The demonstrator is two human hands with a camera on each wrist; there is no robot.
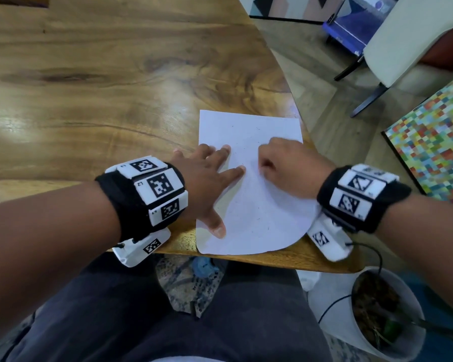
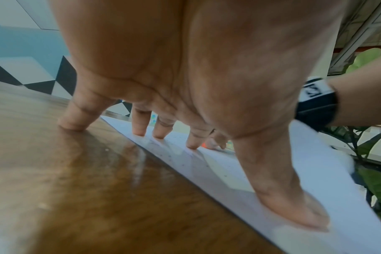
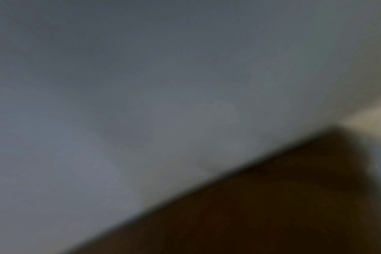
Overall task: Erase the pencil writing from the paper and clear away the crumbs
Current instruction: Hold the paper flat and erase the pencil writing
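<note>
Left hand (image 1: 207,178), fingers spread flat, pins paper (image 1: 256,223); right hand (image 1: 290,168) curled beside it, eraser unseen, grip unclear: rub lightly away from pinning fingers, avoiding wrinkles.

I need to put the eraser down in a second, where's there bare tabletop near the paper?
The wooden table is bare left of the paper and beyond its far edge. Crowded: the left hand is spread flat over the paper's left edge, the right hand works mid-sheet, and the paper's right side sits at the table's edge, leaving almost no room there.
</note>
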